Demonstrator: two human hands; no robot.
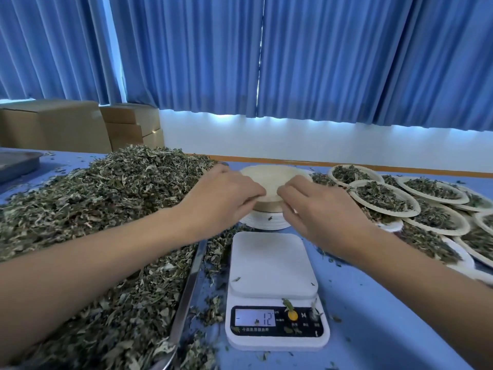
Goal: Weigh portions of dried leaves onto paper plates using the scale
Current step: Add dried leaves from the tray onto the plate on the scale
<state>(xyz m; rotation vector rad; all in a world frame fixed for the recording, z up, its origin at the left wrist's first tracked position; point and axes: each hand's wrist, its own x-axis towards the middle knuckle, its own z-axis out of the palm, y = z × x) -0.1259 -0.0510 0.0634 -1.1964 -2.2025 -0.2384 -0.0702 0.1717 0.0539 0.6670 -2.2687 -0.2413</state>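
Observation:
A white digital scale (274,289) stands near me on the blue table, its platform bare and its display reading 12. Behind it sits a stack of empty paper plates (269,180). My left hand (226,198) and my right hand (317,209) both pinch the near rim of the top plate, fingertips almost meeting. A big heap of dried leaves (106,209) fills a metal tray (192,276) on the left.
Several paper plates filled with leaves (384,196) overlap at the right. Another metal tray (16,161) lies at the far left, cardboard boxes (80,126) stand behind it, and blue curtains hang at the back. Loose leaf bits litter the table around the scale.

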